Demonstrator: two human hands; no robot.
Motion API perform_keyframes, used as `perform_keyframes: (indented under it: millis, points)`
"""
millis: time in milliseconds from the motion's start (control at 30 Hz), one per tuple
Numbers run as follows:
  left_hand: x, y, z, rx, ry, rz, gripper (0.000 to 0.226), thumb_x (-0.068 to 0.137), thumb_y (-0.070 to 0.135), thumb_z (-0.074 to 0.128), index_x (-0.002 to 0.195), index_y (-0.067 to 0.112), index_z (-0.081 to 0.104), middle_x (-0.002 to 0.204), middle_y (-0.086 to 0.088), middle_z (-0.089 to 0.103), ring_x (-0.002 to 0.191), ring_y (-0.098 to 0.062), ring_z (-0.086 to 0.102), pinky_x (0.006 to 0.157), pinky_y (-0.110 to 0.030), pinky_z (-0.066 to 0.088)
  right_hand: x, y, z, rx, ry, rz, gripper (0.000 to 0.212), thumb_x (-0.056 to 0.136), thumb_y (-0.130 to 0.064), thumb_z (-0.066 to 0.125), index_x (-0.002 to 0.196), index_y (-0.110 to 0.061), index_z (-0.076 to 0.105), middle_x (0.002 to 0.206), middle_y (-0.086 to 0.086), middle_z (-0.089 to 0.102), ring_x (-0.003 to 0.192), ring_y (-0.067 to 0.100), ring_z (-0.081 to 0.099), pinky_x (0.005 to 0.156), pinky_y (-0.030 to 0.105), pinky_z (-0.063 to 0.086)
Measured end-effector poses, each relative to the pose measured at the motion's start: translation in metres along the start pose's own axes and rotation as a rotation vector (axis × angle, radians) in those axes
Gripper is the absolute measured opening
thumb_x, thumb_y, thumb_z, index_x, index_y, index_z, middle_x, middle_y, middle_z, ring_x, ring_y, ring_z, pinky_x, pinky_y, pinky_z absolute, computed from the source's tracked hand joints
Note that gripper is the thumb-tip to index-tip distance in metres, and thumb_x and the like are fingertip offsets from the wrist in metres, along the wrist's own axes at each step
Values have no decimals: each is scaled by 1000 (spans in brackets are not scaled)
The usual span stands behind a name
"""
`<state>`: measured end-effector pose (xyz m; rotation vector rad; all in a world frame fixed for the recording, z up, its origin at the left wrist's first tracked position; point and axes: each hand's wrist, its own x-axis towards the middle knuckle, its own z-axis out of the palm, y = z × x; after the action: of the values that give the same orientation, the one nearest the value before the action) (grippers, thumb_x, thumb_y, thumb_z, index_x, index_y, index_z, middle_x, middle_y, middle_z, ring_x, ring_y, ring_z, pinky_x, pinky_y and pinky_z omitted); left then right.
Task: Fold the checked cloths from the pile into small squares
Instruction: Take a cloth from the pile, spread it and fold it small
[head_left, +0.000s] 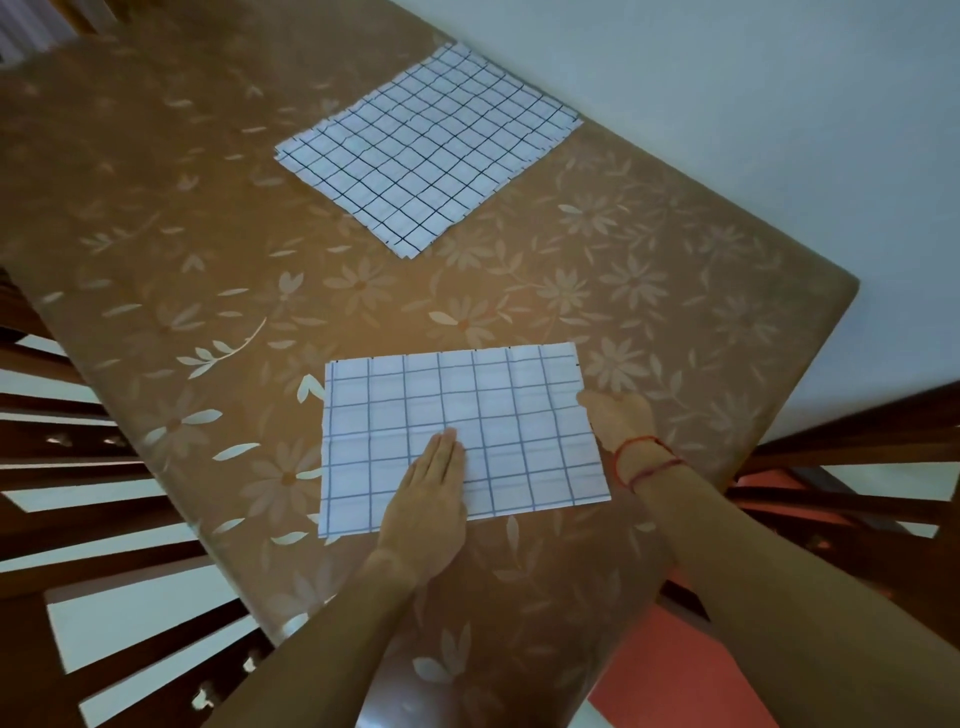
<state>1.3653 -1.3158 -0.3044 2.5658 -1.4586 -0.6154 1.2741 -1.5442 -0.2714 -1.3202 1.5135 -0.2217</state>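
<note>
A white cloth with a blue check (498, 410) lies folded into a rectangle on the near part of the table. My left hand (434, 499) rests flat on its lower middle, fingers together and pressing down. At the cloth's right edge my right hand (615, 415) pinches the fabric, fingers tucked under the edge. A pile of flat checked cloths (426, 145) with darker lines lies farther back on the table, apart from both hands.
The table (208, 234) wears a brown flower-patterned cover and ends close on the right, by a pale wall. Wooden chair backs (104, 467) stand along the left. Another chair with a red seat (675, 670) is at the near right.
</note>
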Motion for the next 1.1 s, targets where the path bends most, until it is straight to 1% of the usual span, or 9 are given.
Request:
perform_keyframes:
  millis: [100,200,300,467,600,733,867,967,1100]
  points:
    - [0,-1,0,1,-3,2,64,95,26,13,154,7,0,161,-7,-12,149,-20,-10,122,-33,2,7,-3,1,70,-15,47,17,80,-17,71,68,-9,61,66,5,58,68,23,56,58,29,44]
    - [-1,-2,-1,-24,3,20,60,102,22,25,154,7,0,162,-7,-11,149,-19,-10,122,-31,1,7,-5,3,113,-50,11,14,77,-16,75,84,-7,66,79,5,66,75,23,62,71,29,53]
    - [-2,-4,-3,-33,-3,31,61,102,24,26,154,8,-1,162,-4,-12,149,-17,-11,121,-29,-2,0,-8,1,-19,-22,-113,13,77,-15,76,72,-12,64,65,-4,59,60,9,55,50,11,43]
    - [-3,-8,-4,-49,4,48,65,94,31,14,154,7,5,162,-5,-6,150,-18,-4,122,-34,6,-8,1,-3,-6,10,-85,16,76,-18,77,63,-16,67,65,5,66,69,23,63,70,31,54]
    - [-9,1,-11,-87,21,81,71,94,48,4,155,10,6,162,-3,-2,150,-15,-2,122,-33,8,-26,14,-7,202,89,-21,35,81,-11,73,52,-15,54,44,-3,46,48,17,43,55,30,47]
    - [-14,8,-12,-74,29,139,77,94,31,47,155,11,5,163,-2,-2,150,-15,-3,122,-32,12,-47,25,-11,411,58,141,39,86,-7,68,57,-14,43,50,1,41,51,15,42,46,26,47]
    - [-23,10,-6,-48,40,124,83,90,33,56,155,11,10,163,-3,4,150,-17,3,120,-32,13,-72,38,-12,550,-74,297,21,84,-2,68,75,-8,50,68,10,51,61,20,53,49,29,53]
    - [-30,4,-3,42,108,107,76,88,32,61,151,5,27,158,-11,27,146,-24,24,115,-34,7,-91,46,-13,559,-187,320,15,84,-3,67,90,-1,54,79,15,53,54,22,61,47,27,52]
    - [-38,-12,1,59,107,87,72,83,11,66,148,6,34,152,-14,37,141,-29,35,114,-41,29,-116,54,-19,506,-370,318,8,89,-4,61,91,3,59,80,18,63,59,25,70,47,27,53]
